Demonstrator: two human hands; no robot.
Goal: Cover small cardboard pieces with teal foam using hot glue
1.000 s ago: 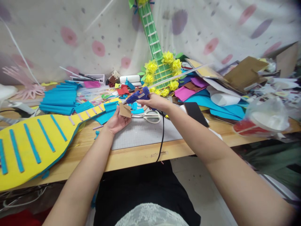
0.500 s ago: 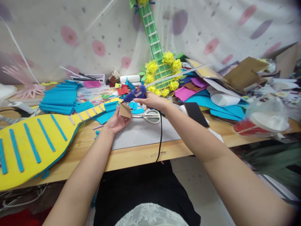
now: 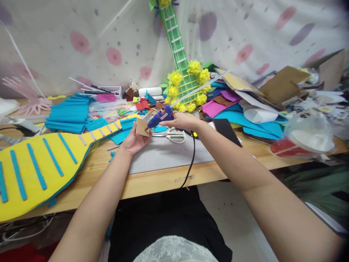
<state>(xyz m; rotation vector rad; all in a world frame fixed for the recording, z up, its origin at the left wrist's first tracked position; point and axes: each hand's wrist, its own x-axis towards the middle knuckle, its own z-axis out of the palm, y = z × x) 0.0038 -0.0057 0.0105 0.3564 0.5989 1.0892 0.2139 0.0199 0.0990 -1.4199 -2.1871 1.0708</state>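
A small folded piece of brown cardboard is held up in my left hand, fingers closed on its lower and left edges. My right hand grips a blue hot glue gun with a long clear glue stick poking out of its back. The gun's nozzle points left and is at the cardboard's surface. A black cord hangs from the gun over the table edge. Below it, white-handled scissors lie on a grey cutting mat.
On the left lies a yellow lute-shaped piece with blue strips. A green guitar-shaped piece with yellow flowers leans at the back. Coloured sheets, cardboard and a plastic-wrapped tub crowd the right side.
My right hand has moved the glue gun slightly down and tilted its nozzle onto the cardboard. The cord swings further right. My left hand stays nearly in place, the cardboard turned a little.
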